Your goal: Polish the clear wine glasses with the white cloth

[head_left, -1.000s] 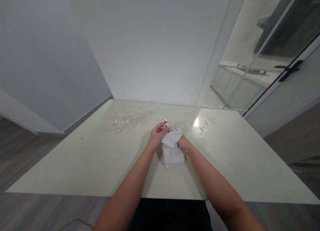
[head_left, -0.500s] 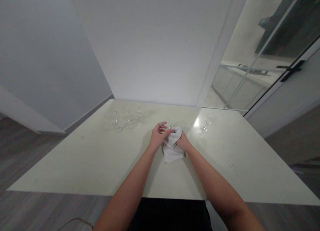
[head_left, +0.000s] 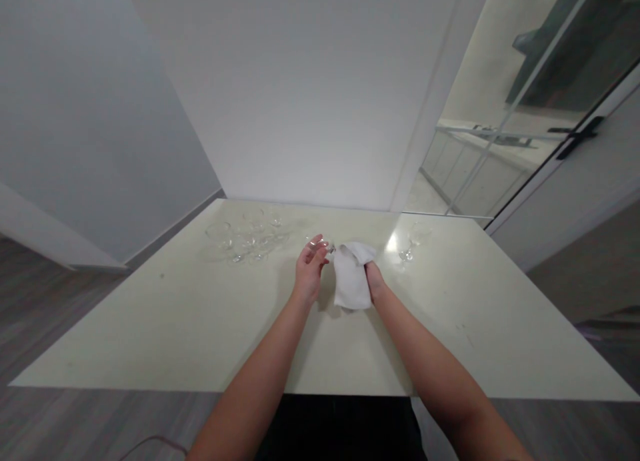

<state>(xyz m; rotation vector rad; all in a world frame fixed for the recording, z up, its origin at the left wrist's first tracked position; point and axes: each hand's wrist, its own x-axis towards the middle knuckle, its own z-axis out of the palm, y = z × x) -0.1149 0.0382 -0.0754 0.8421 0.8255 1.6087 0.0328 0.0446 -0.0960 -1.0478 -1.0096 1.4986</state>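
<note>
My left hand (head_left: 309, 268) is raised above the pale table (head_left: 165, 328), its fingers curled round a small clear glass (head_left: 320, 242) that is hard to make out. Just right of it, my right hand (head_left: 374, 281) grips a white cloth (head_left: 351, 279). The cloth hangs down in front of that hand and its top edge reaches the glass. Both hands are near the middle of the table, toward its far side.
Several clear stemmed glasses (head_left: 247, 238) stand grouped at the table's far left. One more stemmed glass (head_left: 413, 241) stands alone at the far right. A white wall rises behind the table. A glass door with a black handle (head_left: 575, 138) lies to the right.
The hands have drawn slightly apart. The cloth, earlier bunched against the glass between both hands, now hangs from my right hand beside the glass.
</note>
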